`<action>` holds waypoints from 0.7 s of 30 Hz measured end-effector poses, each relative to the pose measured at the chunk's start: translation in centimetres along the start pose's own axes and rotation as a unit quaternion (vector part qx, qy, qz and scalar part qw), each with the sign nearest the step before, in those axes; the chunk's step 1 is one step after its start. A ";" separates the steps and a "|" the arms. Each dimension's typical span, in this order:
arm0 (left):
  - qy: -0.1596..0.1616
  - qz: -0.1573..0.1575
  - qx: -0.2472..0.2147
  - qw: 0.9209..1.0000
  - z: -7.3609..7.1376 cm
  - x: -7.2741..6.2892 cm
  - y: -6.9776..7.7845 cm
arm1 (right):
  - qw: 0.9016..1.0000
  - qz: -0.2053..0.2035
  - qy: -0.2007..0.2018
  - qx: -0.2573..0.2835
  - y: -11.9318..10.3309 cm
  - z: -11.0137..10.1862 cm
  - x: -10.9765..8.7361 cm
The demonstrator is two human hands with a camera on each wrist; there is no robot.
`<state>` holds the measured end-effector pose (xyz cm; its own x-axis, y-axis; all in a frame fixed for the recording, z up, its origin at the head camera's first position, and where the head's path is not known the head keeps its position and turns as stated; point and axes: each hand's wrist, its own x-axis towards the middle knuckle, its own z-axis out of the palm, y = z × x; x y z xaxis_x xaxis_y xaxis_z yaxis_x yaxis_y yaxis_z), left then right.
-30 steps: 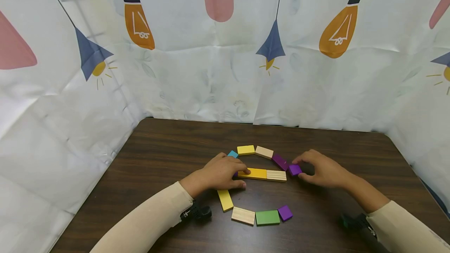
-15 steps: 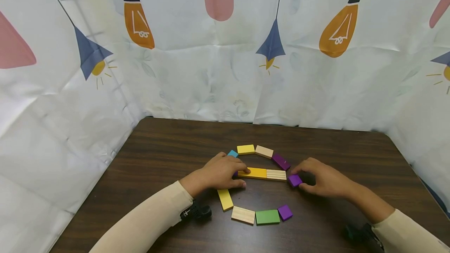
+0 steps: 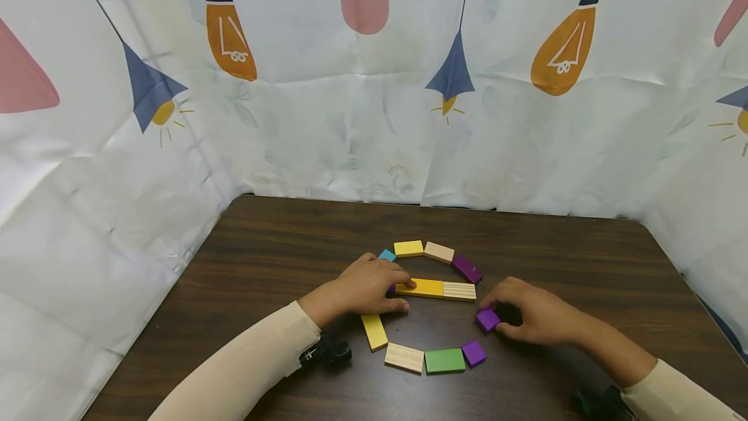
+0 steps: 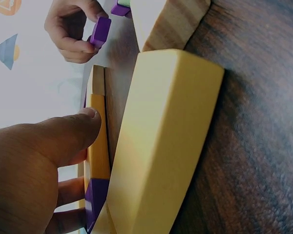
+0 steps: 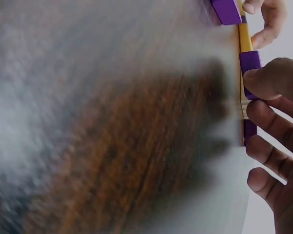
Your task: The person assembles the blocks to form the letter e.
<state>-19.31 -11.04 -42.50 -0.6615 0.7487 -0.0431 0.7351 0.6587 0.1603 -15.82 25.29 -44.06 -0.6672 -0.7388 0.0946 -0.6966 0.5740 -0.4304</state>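
Note:
My right hand (image 3: 540,312) pinches a small purple block (image 3: 487,319) between thumb and fingers, to the right of the other blocks. In the right wrist view the thumb lies along this purple block (image 5: 250,61). My left hand (image 3: 369,286) rests over the left side of the arrangement, its index fingertip on an orange block (image 3: 429,288). That orange block forms a row with a striped pale wood block (image 3: 459,292). A second purple block (image 4: 96,202) sits by the left fingers in the left wrist view, partly hidden by the hand in the head view.
A yellow block (image 3: 408,249), a pale block (image 3: 439,252) and a dark purple block (image 3: 467,269) curve along the far side. Nearer lie a yellow block (image 3: 374,332), a wood block (image 3: 404,358), a green block (image 3: 445,361) and another purple block (image 3: 474,353). A blue block (image 3: 387,255) shows behind the left hand.
My right hand has drawn the small purple block toward me, away from the dark purple block's end and past the middle row. The left hand has stayed in place.

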 end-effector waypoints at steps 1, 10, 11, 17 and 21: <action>-0.001 0.000 0.000 1.000 0.0 0.0 0.0 | 1.000 -0.006 0.003 -0.001 0.0 0.1 0.0; -0.007 -0.004 0.000 1.000 0.0 0.0 0.0 | 0.999 -0.038 -0.005 0.024 -0.4 0.6 -0.1; -0.006 -0.003 0.001 1.000 0.0 0.1 0.0 | 0.999 -0.039 -0.007 0.029 -0.5 0.6 -0.1; -0.006 -0.001 0.002 1.000 -0.1 0.1 0.1 | 0.998 -0.029 -0.026 0.046 -0.7 0.6 -0.3; -0.007 -0.001 0.003 1.000 0.0 0.1 0.1 | 0.998 -0.028 -0.035 0.053 -0.8 0.6 -0.4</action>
<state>-19.32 -10.94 -42.45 -0.6615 0.7478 -0.0565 0.7342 0.6611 0.1546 -14.81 24.89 -44.30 -0.6053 -0.7937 0.0596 -0.6977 0.4930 -0.5198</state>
